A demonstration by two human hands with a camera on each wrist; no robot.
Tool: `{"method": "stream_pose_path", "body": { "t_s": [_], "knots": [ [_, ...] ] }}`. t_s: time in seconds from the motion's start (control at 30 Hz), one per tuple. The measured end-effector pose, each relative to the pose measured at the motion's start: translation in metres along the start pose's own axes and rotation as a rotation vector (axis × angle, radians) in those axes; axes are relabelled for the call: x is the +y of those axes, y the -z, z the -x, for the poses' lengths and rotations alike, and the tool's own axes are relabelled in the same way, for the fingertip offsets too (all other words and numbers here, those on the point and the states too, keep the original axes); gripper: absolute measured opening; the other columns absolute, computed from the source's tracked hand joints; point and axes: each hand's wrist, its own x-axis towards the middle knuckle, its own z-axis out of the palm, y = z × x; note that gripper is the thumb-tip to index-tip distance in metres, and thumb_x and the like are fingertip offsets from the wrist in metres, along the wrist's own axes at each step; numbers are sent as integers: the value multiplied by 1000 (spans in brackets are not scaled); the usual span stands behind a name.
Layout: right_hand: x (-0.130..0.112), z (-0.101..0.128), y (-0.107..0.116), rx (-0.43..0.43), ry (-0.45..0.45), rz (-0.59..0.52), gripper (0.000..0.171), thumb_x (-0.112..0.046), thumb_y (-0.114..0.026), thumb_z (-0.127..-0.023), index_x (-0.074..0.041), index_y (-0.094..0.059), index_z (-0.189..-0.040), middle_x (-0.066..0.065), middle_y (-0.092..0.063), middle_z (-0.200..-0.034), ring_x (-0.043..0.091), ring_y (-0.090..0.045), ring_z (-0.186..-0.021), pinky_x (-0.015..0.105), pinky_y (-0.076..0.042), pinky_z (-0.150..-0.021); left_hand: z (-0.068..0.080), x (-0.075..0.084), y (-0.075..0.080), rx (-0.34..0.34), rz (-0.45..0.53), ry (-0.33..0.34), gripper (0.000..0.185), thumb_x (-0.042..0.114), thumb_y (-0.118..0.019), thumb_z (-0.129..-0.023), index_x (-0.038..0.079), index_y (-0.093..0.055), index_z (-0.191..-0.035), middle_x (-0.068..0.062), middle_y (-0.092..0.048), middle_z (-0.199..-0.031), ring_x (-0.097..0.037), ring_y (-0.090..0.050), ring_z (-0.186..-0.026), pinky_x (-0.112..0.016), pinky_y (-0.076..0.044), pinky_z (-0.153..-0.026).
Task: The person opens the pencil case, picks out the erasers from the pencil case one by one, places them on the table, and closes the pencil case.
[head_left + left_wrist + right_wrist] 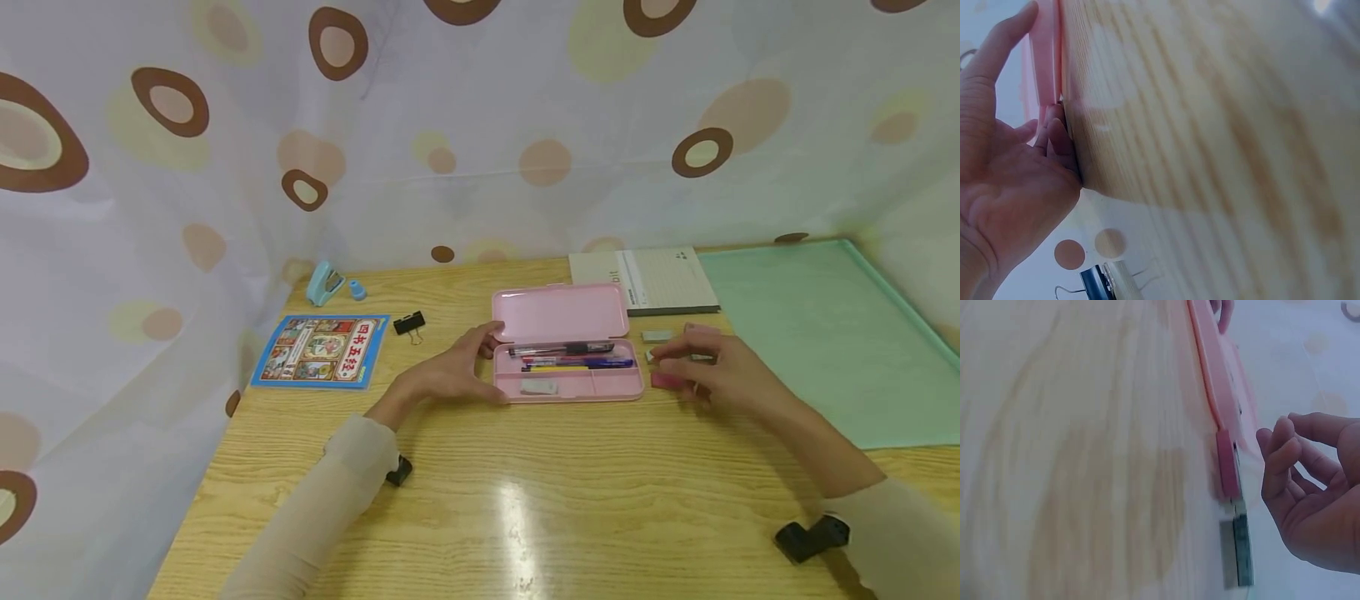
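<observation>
Steadying pink pencil case (567, 350), left hand (450, 375)

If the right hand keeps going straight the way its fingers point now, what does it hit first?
Probably the pink eraser lying just ahead of the right hand, then the right end of the open pink pencil case. Depth is unclear, and no contact shows in the right wrist view.

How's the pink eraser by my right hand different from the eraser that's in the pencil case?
The pink eraser lies on the table, just outside the pencil case; the grey eraser lies inside the case's front compartment. One is deep pink, the other pale grey-white. The right hand hovers over the pink one, while the left hand rests against the case's left end. Both are small flat blocks.
</observation>
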Motion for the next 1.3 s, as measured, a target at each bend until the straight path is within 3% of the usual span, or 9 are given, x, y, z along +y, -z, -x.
{"method": "stream_pose_path", "body": {
  "t_s": [0.07, 0.2, 0.37, 0.67, 0.9, 1.3],
  "knots": [
    [-6, -3, -8, -37, 23, -39, 33, -22, -67, -103, -1, -68, -129, 13, -62, -111, 17, -58, -60, 34, -50, -50, 0, 0, 0, 1, -3, -4, 114, 35, -90, -79, 21, -17, -165, -4, -41, -144, -19, -40, -132, -38, -35, -117],
    [-15, -12, -28, -140, 45, -118, 33, -19, -67, -103, 0, -65, -131, 20, -69, -106, 18, -58, -58, 33, -50, -48, 0, -1, 0, 0, -8, -6, 113, 35, -90, -79, 21, -17, -165, -4, -41, -144, -20, -39, -132, -38, -35, -117],
    [-24, -23, -52, -229, 62, -93, 29, -18, -68, -102, -5, -68, -128, 19, -63, -107, 19, -57, -55, 32, -47, -46, 0, 0, 0, 0, -14, -7, 114, 34, -90, -79, 20, -16, -166, -5, -41, -144, -20, -39, -132, -38, -34, -117],
    [-44, -37, -82, -314, 64, 38, 32, -16, -68, -102, -8, -69, -132, 9, -63, -64, 16, -49, -46, 28, -43, -45, 0, -1, -1, 4, -11, -5, 114, 35, -90, -79, 21, -17, -165, -4, -41, -144, -19, -40, -132, -38, -35, -117],
    [-55, -39, -97, -292, 88, 103, 33, -12, -68, -100, -7, -69, -132, 7, -65, -61, 21, -58, -47, 28, -46, -45, 1, 0, -1, 10, -10, 0, 114, 36, -90, -78, 22, -17, -165, -3, -41, -143, -18, -40, -131, -37, -35, -116],
    [-56, -41, -110, -211, 104, 119, 27, -7, -66, -99, -6, -72, -125, 7, -62, -58, 20, -56, -42, 31, -46, -40, 0, -2, -2, 17, -13, 0, 114, 37, -90, -78, 21, -18, -165, -3, -42, -142, -18, -40, -130, -36, -35, -116]
  ]
}}
